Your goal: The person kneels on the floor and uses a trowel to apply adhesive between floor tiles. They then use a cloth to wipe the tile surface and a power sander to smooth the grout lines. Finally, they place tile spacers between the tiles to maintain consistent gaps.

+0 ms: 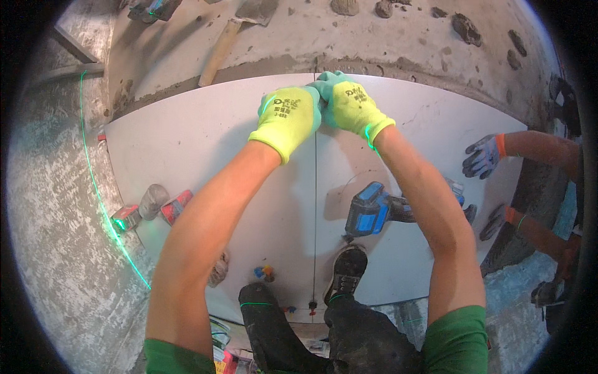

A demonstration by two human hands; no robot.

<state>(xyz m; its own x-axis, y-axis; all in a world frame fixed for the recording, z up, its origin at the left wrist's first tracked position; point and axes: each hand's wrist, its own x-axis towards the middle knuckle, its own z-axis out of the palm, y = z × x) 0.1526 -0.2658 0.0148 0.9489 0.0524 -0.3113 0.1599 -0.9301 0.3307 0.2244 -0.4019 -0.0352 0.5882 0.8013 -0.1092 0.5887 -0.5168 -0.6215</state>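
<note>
Both my hands wear yellow-green gloves with teal fingers and meet at the far end of the thin dark seam between two large pale tiles. My left hand (286, 118) is closed, its knuckles just left of the seam on the left tile (205, 131). Beside it, my right hand (354, 105) has its fingers curled together at the far edge of the right tile (411, 137). Whatever lies between the fingers is hidden. Nearer to me, under my right forearm, a blue and black cordless power tool (369, 215) rests on the right tile.
Another person's gloved hand (483, 156) reaches over the right tile's edge. A wooden-handled tool (221, 53) lies on mortar beyond the tiles. Left are a red device with green light (127, 218) and a grey lump (153, 201). Small coloured pieces (265, 272) lie near my feet.
</note>
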